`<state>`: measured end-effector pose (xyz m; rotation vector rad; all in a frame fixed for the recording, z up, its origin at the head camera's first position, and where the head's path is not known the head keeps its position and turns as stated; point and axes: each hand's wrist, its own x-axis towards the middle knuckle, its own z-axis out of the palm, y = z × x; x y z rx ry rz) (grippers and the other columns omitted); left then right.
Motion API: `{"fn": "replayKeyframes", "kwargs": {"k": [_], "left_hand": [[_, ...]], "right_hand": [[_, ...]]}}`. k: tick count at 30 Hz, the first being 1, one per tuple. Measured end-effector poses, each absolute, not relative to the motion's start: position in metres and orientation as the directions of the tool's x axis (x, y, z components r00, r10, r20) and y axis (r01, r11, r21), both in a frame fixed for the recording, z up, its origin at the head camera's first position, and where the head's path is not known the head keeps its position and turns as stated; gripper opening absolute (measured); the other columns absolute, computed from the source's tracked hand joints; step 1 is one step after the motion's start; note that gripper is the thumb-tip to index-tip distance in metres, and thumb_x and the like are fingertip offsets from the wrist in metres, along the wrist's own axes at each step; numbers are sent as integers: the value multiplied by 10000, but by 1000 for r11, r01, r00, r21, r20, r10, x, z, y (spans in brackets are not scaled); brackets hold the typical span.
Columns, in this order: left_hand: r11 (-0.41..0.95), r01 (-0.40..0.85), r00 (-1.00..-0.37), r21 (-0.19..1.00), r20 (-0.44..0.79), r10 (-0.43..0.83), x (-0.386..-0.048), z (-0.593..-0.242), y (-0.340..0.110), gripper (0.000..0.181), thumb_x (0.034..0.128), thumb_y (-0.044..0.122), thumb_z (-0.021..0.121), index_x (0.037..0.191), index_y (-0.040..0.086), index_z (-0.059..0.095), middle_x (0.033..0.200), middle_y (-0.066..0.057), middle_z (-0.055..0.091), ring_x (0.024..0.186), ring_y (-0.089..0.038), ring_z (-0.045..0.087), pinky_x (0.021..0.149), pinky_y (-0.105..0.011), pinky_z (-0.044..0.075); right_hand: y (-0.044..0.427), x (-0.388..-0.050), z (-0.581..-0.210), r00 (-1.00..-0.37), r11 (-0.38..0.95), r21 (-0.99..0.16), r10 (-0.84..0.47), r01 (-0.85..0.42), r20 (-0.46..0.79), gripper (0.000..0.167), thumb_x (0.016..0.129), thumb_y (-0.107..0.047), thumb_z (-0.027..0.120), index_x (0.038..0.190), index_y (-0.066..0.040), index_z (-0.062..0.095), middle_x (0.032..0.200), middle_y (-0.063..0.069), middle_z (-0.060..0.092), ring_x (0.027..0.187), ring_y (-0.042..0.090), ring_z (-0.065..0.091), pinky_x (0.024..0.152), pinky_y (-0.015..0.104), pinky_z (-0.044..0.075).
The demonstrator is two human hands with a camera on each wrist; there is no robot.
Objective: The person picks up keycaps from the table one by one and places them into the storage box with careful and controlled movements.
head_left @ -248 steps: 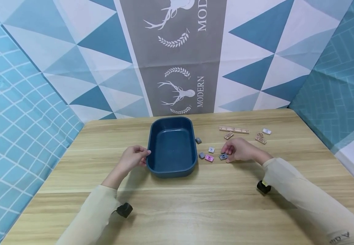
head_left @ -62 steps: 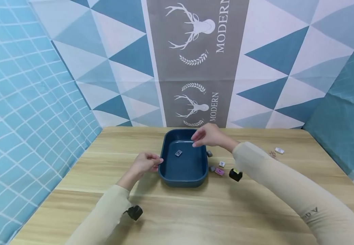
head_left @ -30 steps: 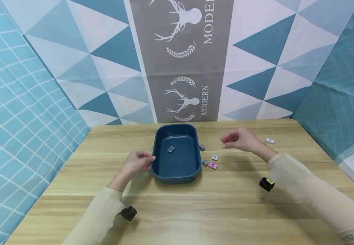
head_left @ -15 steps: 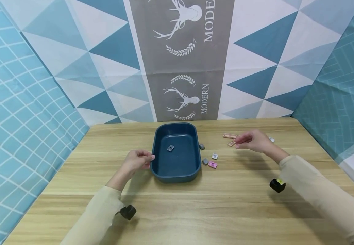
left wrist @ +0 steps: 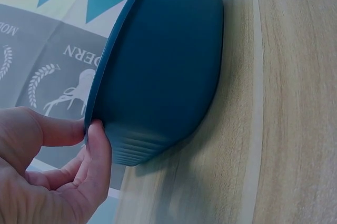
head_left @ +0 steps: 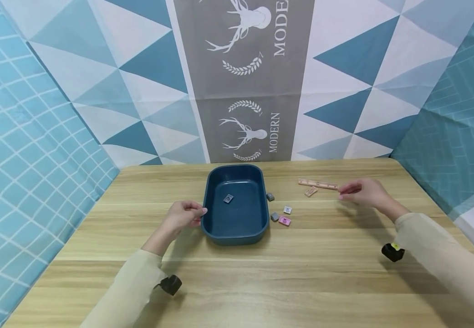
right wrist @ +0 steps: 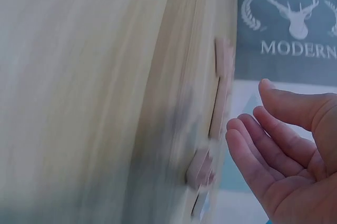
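Note:
A dark blue bin (head_left: 235, 239) stands on the wooden table with one grey piece (head_left: 228, 198) lying inside. My left hand (head_left: 182, 217) pinches the bin's left rim between thumb and fingers; the left wrist view shows this hand (left wrist: 58, 166) on the rim (left wrist: 100, 77). Over the table at the right, my right hand (head_left: 364, 191) hovers near the right end of a long wooden strip (head_left: 318, 183), holding nothing. In the right wrist view the hand (right wrist: 289, 150) has its fingers relaxed and apart from the thumb, beside wooden pieces (right wrist: 200, 170).
Right of the bin lie two grey pieces (head_left: 270, 197), a white piece (head_left: 287, 210) and a pink piece (head_left: 284, 221). A small wooden piece (head_left: 311, 191) sits just below the strip. A patterned cloth (head_left: 253, 82) hangs behind the table.
My right hand has moved from above the bin out to the right, uncovering the long strip and small wooden piece. The grey piece stays in the bin. My left hand remains on the rim.

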<state>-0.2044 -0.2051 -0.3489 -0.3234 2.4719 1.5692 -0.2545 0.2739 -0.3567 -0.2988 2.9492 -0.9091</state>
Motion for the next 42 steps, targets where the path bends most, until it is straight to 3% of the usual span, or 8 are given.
{"fn": "replayKeyframes", "kwargs": {"k": [6, 15, 22, 31, 42], "left_hand": [[405, -270, -962, 874, -265, -69, -204, -350, -207, 263, 919, 151, 641, 1071, -63, 611, 861, -48, 621, 680, -86, 593, 674, -232, 582], [407, -273, -961, 872, -269, -69, -205, -352, -207, 239, 921, 139, 633, 1049, -62, 614, 854, -48, 607, 682, -100, 587, 666, -223, 577], [411, -285, -957, 866, -277, -81, -205, -352, -208, 271, 923, 157, 636, 1083, -60, 607, 887, -67, 620, 696, -105, 593, 674, -224, 579], [412, -295, -954, 862, -286, -85, -206, -351, -207, 259, 922, 156, 640, 1074, -51, 612, 891, -71, 624, 705, -113, 593, 680, -222, 578], [410, -293, -955, 864, -288, -76, -206, -350, -206, 257, 920, 148, 638, 1074, -56, 613, 893, -73, 618, 706, -119, 591, 682, -224, 578]], "right_hand": [[292, -254, -357, -988, 835, -532, -156, -142, 19, 356, 859, -284, 722, 1078, -5, 699, 1005, 174, 725, 833, 176, 663, 679, 316, 535], [302, -251, -365, -994, 856, -504, -90, -110, 64, 277, 822, -206, 751, 985, 16, 717, 924, 195, 724, 718, 106, 624, 632, 294, 503], [306, -254, -372, -997, 863, -499, -68, -73, 28, 258, 811, -169, 747, 979, 25, 715, 917, 191, 724, 782, 199, 633, 631, 242, 454], [305, -257, -377, -998, 869, -491, -52, -62, 33, 282, 784, -174, 780, 949, 46, 717, 868, 189, 721, 721, 157, 598, 590, 240, 442], [300, -256, -379, -996, 881, -467, -62, -81, 57, 246, 756, -114, 779, 882, 83, 704, 803, 199, 704, 716, 234, 604, 573, 250, 435]]}}
